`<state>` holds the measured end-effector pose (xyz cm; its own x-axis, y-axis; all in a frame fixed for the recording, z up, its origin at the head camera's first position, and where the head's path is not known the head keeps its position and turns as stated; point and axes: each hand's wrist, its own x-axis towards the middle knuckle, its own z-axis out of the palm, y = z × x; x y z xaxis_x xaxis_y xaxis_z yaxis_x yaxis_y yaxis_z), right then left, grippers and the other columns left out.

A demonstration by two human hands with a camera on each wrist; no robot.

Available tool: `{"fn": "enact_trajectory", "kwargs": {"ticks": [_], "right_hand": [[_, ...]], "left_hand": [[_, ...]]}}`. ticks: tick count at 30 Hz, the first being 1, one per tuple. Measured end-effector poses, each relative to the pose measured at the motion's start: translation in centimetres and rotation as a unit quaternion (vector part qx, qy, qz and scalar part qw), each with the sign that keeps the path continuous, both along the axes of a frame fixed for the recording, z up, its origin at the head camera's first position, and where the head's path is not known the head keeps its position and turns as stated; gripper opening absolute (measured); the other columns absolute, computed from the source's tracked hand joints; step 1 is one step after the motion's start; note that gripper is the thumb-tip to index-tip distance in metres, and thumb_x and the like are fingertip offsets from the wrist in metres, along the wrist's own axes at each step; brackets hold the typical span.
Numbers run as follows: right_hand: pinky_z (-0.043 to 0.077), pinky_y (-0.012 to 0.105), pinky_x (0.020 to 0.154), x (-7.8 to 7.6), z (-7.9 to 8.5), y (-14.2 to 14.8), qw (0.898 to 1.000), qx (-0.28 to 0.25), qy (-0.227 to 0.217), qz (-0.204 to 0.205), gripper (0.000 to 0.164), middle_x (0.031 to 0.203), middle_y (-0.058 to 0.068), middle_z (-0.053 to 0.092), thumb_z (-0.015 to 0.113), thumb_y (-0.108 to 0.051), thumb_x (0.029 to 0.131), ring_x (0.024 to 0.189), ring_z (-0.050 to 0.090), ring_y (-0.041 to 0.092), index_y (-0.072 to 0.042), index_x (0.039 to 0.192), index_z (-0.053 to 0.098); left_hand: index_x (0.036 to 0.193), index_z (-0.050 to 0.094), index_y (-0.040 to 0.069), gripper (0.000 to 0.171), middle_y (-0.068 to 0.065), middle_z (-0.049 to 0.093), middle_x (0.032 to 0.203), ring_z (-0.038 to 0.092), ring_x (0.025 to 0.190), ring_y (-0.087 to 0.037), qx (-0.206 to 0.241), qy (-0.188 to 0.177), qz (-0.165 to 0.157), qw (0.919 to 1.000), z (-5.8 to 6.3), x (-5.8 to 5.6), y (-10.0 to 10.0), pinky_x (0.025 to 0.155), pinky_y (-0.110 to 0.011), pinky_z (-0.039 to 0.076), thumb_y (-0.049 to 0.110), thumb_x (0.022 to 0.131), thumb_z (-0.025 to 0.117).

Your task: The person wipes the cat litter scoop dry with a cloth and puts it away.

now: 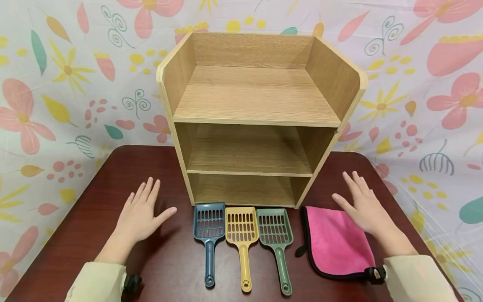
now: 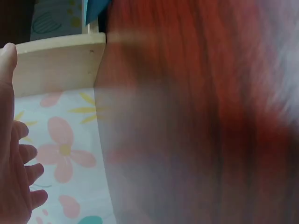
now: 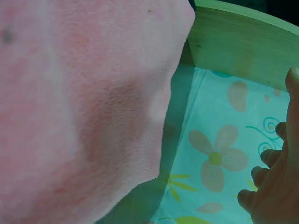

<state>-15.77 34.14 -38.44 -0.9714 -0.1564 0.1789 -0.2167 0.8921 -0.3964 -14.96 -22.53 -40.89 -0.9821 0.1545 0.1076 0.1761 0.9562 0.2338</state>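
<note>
My left hand is held over the left of the table with straight, spread fingers and nothing in it. On the other side my right hand is likewise spread, overlapping the far right corner of a folded pink cloth with black edging. Between the hands lie three slotted litter scoops in a row, handles toward me: a blue scoop, a yellow scoop and a green scoop. The blue one is nearest my left hand. In the right wrist view the pink cloth fills the left side.
A wooden shelf unit with a top tray and two lower compartments stands behind the scoops. The dark red-brown table has rounded far corners. A flower-patterned sheet hangs behind and at both sides.
</note>
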Motion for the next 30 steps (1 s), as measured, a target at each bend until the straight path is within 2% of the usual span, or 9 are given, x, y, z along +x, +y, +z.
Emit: {"fn": "enact_trajectory", "kwargs": {"ticks": [8,17,25,28,30], "right_hand": [[0.013,0.072,0.102,0.6,-0.7,0.4,0.998,-0.041,-0.040,-0.008,0.077,0.156,0.026,0.002,0.049,-0.042,0.097,0.142,0.000,0.048,-0.012,0.153,0.007],[0.023,0.069,0.099,0.9,-1.2,0.3,0.998,-0.042,-0.052,-0.009,0.077,0.149,0.036,0.018,0.053,-0.041,0.095,0.133,0.021,0.055,-0.006,0.151,0.013],[0.029,0.066,0.097,1.1,-1.2,0.5,0.996,-0.036,-0.076,-0.029,0.081,0.145,0.034,0.029,0.056,-0.045,0.092,0.128,0.031,0.055,-0.002,0.149,0.019],[0.032,0.064,0.096,1.1,-1.3,0.6,0.995,-0.034,-0.088,-0.035,0.082,0.142,0.034,0.033,0.057,-0.047,0.091,0.125,0.035,0.054,0.001,0.148,0.021],[0.035,0.063,0.095,1.1,-1.3,0.7,0.994,-0.035,-0.097,-0.040,0.083,0.140,0.036,0.036,0.058,-0.047,0.090,0.123,0.039,0.053,0.002,0.147,0.022]], "left_hand": [[0.151,0.014,0.004,0.094,-0.021,0.017,0.156,0.021,0.140,-0.043,0.036,-0.003,-0.008,0.9993,0.1,0.6,1.1,0.109,-0.061,0.021,0.066,0.088,0.045],[0.149,0.022,0.001,0.086,-0.022,0.027,0.152,0.030,0.137,-0.041,0.112,-0.015,-0.032,0.9931,-0.2,1.5,2.4,0.107,-0.058,0.029,0.058,0.091,0.049],[0.147,0.027,-0.001,0.075,-0.021,0.033,0.150,0.033,0.137,-0.040,0.204,-0.059,-0.033,0.9766,-0.3,2.6,3.5,0.108,-0.057,0.030,0.051,0.095,0.047],[0.145,0.031,-0.001,0.071,-0.021,0.040,0.146,0.040,0.133,-0.037,0.241,-0.079,-0.025,0.9670,-0.2,3.0,3.8,0.106,-0.054,0.034,0.048,0.096,0.047],[0.144,0.033,0.000,0.069,-0.021,0.044,0.143,0.045,0.129,-0.037,0.270,-0.099,-0.017,0.9575,-0.1,3.2,4.1,0.104,-0.052,0.037,0.047,0.096,0.047]]}}
